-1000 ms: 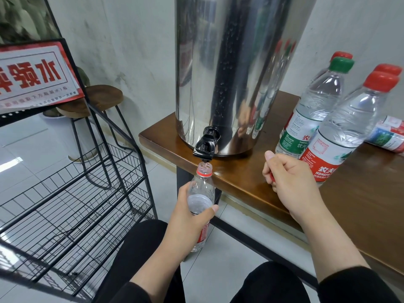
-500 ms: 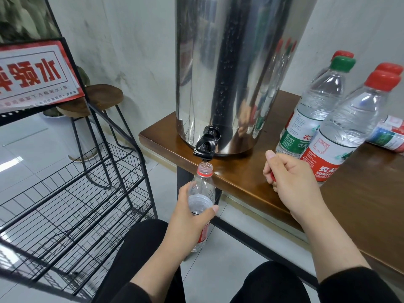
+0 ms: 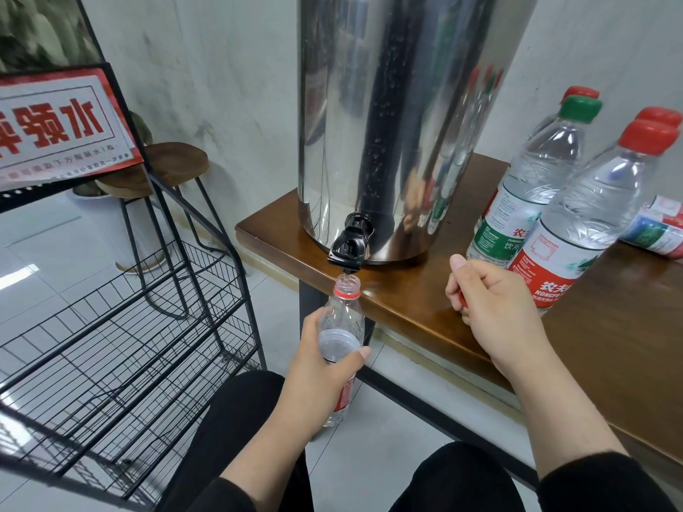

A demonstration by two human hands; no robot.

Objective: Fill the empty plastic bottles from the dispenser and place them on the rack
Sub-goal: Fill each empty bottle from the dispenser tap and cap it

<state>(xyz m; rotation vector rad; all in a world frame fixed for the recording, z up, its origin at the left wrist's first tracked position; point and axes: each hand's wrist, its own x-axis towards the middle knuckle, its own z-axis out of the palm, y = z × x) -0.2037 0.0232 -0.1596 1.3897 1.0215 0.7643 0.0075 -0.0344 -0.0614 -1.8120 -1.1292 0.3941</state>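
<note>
One clear plastic bottle with a red neck ring, uncapped, upright, mouth right under the black tap of the tall stainless-steel dispenser. Left hand wraps the bottle's middle; water sits at about thumb level. Right hand rests on the brown wooden table edge, fingers curled round a small red object, mostly hidden. Several capped bottles stand right of the dispenser, nearest the red-capped bottle. Black wire rack at left, well apart from the held bottle.

dispenser top cropped (cap mostly hidden)
</note>
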